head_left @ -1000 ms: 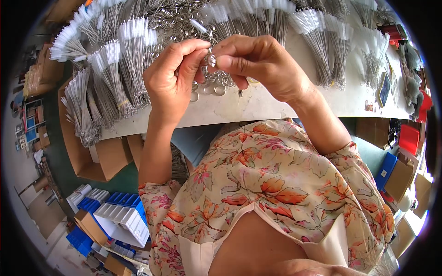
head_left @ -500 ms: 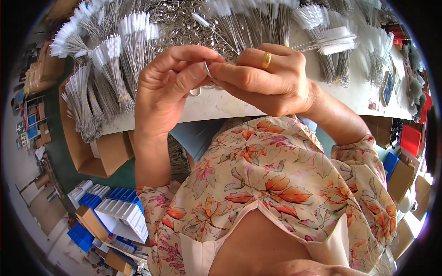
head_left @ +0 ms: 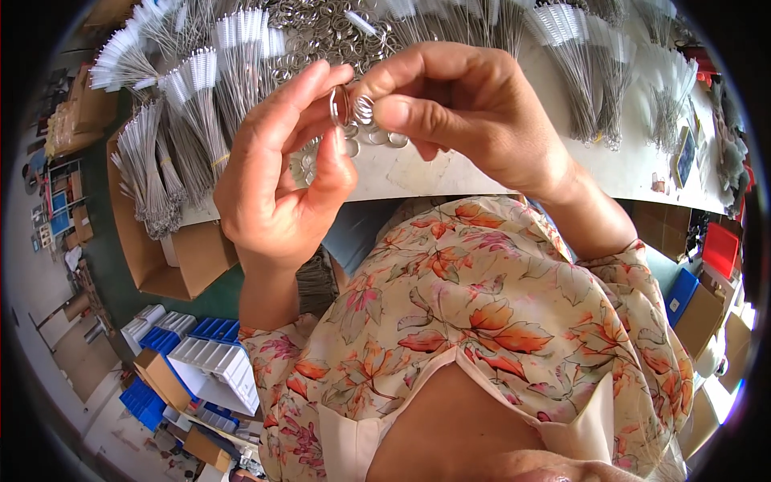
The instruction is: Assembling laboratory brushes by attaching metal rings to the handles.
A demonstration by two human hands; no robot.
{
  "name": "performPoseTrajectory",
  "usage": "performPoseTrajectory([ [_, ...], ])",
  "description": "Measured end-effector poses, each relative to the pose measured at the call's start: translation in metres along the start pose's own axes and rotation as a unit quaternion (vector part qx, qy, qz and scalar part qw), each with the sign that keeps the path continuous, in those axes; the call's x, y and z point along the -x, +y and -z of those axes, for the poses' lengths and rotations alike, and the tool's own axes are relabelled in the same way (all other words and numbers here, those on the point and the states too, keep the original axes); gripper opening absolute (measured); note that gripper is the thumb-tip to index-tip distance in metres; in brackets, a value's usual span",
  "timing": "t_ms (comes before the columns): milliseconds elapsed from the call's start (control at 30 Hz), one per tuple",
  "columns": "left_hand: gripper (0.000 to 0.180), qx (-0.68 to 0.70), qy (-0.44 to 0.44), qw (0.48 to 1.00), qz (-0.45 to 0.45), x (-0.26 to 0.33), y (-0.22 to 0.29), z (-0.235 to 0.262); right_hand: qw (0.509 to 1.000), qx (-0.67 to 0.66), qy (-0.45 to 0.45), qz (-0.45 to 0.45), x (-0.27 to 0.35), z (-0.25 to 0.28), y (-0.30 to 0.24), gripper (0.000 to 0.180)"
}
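Both my hands are raised over the front of the table, fingertips close together. My left hand (head_left: pixel 285 161) holds a shiny metal split ring (head_left: pixel 338 107) upright between its fingers and thumb. Just to the right, my right hand (head_left: pixel 474 112) pinches a small stack of wire loops (head_left: pixel 364 110) between thumb and forefinger. The loops sit beside the ring; whether they touch it I cannot tell. What they belong to is hidden by the hand. Beyond my fingers lies a heap of loose metal rings (head_left: pixel 313 36), with a few more rings (head_left: pixel 397 140) below my right fingers.
Bundles of white-bristled wire brushes (head_left: pixel 193 80) lie along the left of the white table (head_left: pixel 418 177), with more brushes (head_left: pixel 562 32) at the right. A cardboard box (head_left: pixel 185 265) stands below the left table edge. Blue and white plastic bins (head_left: pixel 213 369) are at lower left.
My hands have turned and drawn slightly apart; the left fingers have opened around the ring. The wire loops now show at my right fingertips. Brushes that stuck out beyond my right hand no longer show there.
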State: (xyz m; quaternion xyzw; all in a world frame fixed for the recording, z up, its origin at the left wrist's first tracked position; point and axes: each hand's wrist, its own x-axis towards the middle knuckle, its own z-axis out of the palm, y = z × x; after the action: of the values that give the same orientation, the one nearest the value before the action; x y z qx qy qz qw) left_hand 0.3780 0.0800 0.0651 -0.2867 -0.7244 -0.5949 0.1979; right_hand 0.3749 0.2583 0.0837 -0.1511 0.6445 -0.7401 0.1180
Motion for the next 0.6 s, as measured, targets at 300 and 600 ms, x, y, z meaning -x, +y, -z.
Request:
performPoseTrajectory([
  [300, 0.036, -0.068, 0.002, 0.993, -0.096, -0.002, -0.009, -0.001, 0.992, -0.123, 0.014, -0.018, -0.005, -0.007, 0.006, 0.019],
  [600, 0.033, 0.005, -0.008, 0.999, -0.039, 0.000, -0.011, 0.002, 0.997, -0.044, -0.033, -0.057, -0.013, 0.007, 0.000, 0.013],
])
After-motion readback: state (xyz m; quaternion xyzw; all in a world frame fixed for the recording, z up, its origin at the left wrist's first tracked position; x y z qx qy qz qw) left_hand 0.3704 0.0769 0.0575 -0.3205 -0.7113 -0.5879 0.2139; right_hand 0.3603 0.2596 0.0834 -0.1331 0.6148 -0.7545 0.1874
